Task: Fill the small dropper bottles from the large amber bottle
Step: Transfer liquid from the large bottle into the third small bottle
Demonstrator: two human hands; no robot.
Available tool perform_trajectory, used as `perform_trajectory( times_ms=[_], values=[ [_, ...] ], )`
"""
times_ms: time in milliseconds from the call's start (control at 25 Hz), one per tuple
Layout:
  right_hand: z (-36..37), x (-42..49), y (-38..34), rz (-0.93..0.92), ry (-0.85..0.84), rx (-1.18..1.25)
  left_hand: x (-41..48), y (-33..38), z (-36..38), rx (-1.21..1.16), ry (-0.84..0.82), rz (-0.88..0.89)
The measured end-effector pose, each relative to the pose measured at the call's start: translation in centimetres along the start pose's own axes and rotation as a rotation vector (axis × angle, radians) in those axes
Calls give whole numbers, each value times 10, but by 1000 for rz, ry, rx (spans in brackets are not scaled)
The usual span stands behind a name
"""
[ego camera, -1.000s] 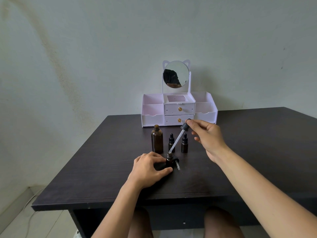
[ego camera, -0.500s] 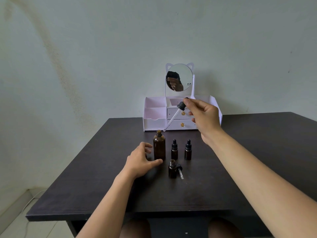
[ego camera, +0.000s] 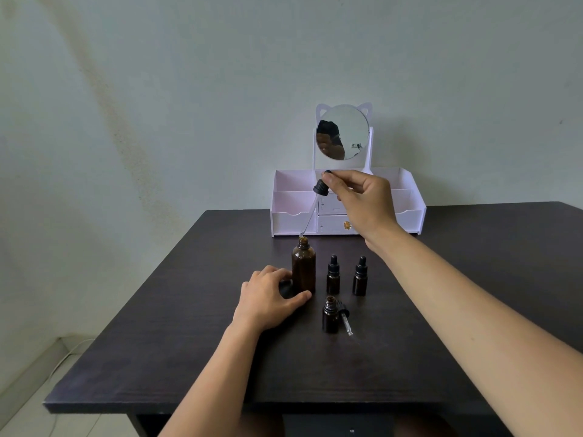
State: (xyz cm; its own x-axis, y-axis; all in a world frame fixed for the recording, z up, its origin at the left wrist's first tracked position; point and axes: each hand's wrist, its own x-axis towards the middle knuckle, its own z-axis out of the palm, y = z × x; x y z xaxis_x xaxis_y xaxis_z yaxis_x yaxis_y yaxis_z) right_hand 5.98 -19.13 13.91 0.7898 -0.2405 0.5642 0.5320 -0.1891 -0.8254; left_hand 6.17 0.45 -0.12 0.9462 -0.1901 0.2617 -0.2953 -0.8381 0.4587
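— What does your left hand do?

— My left hand point(ego camera: 268, 299) lies on the dark table point(ego camera: 176, 326), fingers curled around the foot of the large amber bottle point(ego camera: 303, 269), thumb pressed against its near side. The bottle stands upright and uncapped.

— And above it?

— The long dropper point(ego camera: 310, 212) hangs tilted, its glass tip just over the bottle's open neck; whether it touches the rim I cannot tell. My right hand point(ego camera: 362, 200) pinches its black bulb between thumb and forefinger, up in front of the white organizer point(ego camera: 407, 209) with the round mirror point(ego camera: 342, 132).

— Where are the small ones?

— Just right of the big bottle, two capped dropper bottles stand side by side, one point(ego camera: 333, 275) nearer it, the other point(ego camera: 360, 277) further right. Nearer me, the open small bottle point(ego camera: 330, 315) stands upright, and its own small dropper point(ego camera: 344, 318) lies on the table, leaning against its right side.
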Motion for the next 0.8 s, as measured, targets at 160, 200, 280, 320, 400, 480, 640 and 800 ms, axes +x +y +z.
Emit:
perform_trajectory(
  times_ms=[160,200,280,320,400,480,640,800],
  values=[
    [3,1,-2,-29,-33,-67,0,-1,0,15,3,1],
    [3,2,-3,-38,-36,-79,1,0,0,19,2,1],
    [2,2,-4,-44,-26,-93,1,0,0,22,-2,-2],
    [2,2,-4,-37,-21,-93,1,0,0,21,-2,-2],
    [2,1,-2,-36,-37,-85,1,0,0,21,0,-2],
    [5,-1,3,-39,-82,-113,1,0,0,20,-4,-3],
    [14,-13,19,53,-249,-277,3,0,-1,15,-20,-3],
    [18,-23,30,122,-341,-381,3,-1,-1,15,-22,-7]
  ],
)
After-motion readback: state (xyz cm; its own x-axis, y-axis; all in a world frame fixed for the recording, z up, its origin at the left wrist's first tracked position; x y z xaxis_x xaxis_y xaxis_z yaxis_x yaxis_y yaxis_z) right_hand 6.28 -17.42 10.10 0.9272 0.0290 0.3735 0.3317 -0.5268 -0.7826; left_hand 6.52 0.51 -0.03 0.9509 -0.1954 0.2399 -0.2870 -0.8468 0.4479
